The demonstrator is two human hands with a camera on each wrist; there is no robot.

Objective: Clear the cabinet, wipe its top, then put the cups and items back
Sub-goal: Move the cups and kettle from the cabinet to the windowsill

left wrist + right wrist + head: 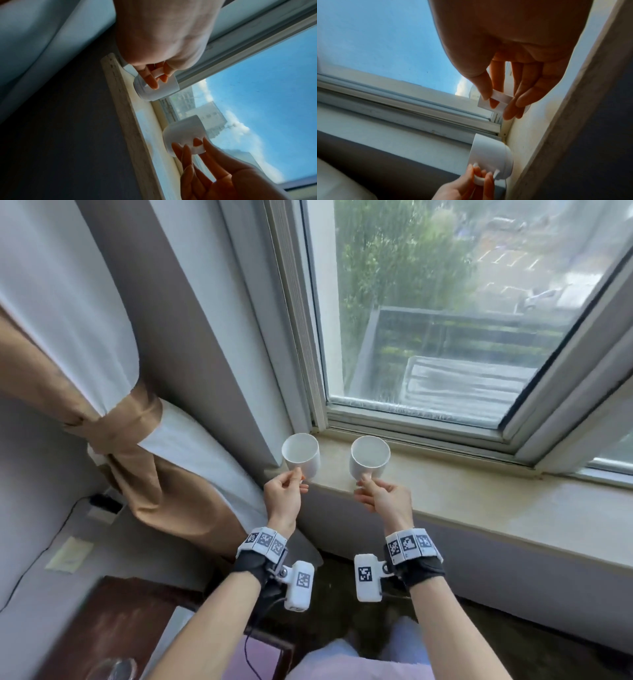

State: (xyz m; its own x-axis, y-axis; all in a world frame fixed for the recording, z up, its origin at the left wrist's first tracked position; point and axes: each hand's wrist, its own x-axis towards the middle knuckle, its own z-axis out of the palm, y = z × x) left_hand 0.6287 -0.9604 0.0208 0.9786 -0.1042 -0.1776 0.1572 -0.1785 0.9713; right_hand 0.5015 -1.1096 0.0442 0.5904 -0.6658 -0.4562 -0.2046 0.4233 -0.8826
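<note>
Two white cups stand upright at the left end of the stone window sill (479, 508). My left hand (298, 475) pinches the handle of the left cup (303, 455); in the left wrist view thumb and fingers (152, 81) curl round that handle on the left cup (154, 92). My right hand (363, 482) pinches the handle of the right cup (370, 458), which in the right wrist view shows as my right hand (498, 98) on a flat white loop. Both cup bases meet the sill as far as I can tell. The dark wooden cabinet (120, 621) lies at the lower left.
A grey curtain with a brown tie (137, 419) hangs left of the cups, close to the left one. The window frame (411, 426) runs right behind them. A clear glass (113, 671) sits on the cabinet. A wall socket with a plug (102, 503) is lower left.
</note>
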